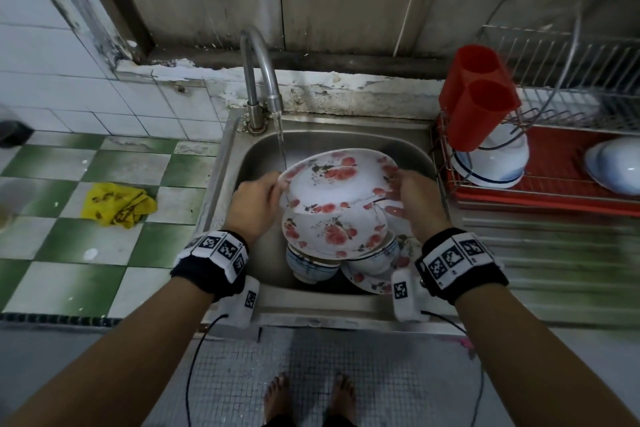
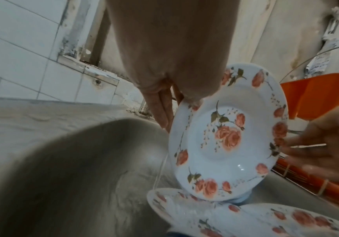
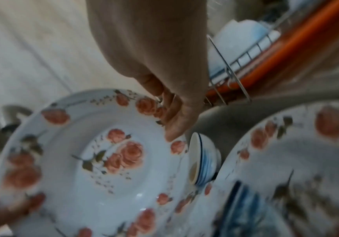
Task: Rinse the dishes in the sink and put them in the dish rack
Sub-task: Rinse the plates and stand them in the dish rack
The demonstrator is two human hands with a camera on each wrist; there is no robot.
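Note:
A white plate with pink roses is held tilted over the steel sink, and water from the tap falls on its left rim. My left hand pinches that rim, thumb in front and fingers behind the plate. On the opposite rim my right hand grips with curled fingers. Below lie a second rose plate, blue-and-white bowls and a small bowl.
The wire dish rack with a red tray stands right of the sink. It holds a red cutlery holder and two upturned white bowls. A yellow cloth lies on the green-checked counter at the left.

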